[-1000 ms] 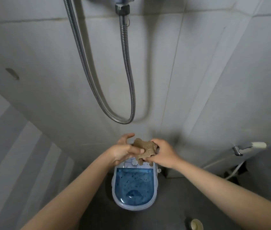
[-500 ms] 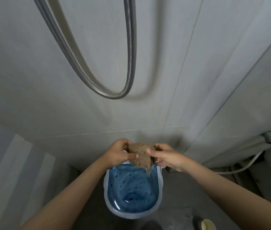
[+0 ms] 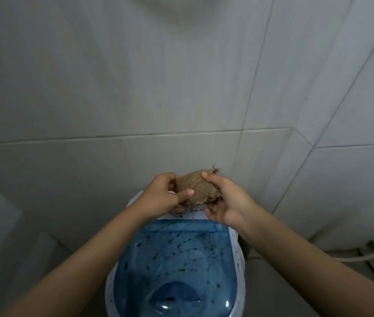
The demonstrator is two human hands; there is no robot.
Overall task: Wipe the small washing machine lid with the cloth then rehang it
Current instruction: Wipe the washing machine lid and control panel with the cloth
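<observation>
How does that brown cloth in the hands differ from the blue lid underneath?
The cloth is tan, rough-woven and frayed at its edges; the lid is smooth, glossy, see-through blue. The cloth is bunched up and held in the air between the left hand and right hand; the lid lies flat on the washing machine, untouched. The lid carries dark specks and droplets. Both are much the same width.

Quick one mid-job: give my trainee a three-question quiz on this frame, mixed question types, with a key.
1. True or false: the cloth is already pressed flat on the blue lid.
2. Which hands hold the cloth? A) left hand only B) right hand only C) both
3. Fill in: the lid surface shows dark ____ still to wipe.

Key: 1 false, it is held above the machine's control end. 2 C. 3 specks.
</observation>
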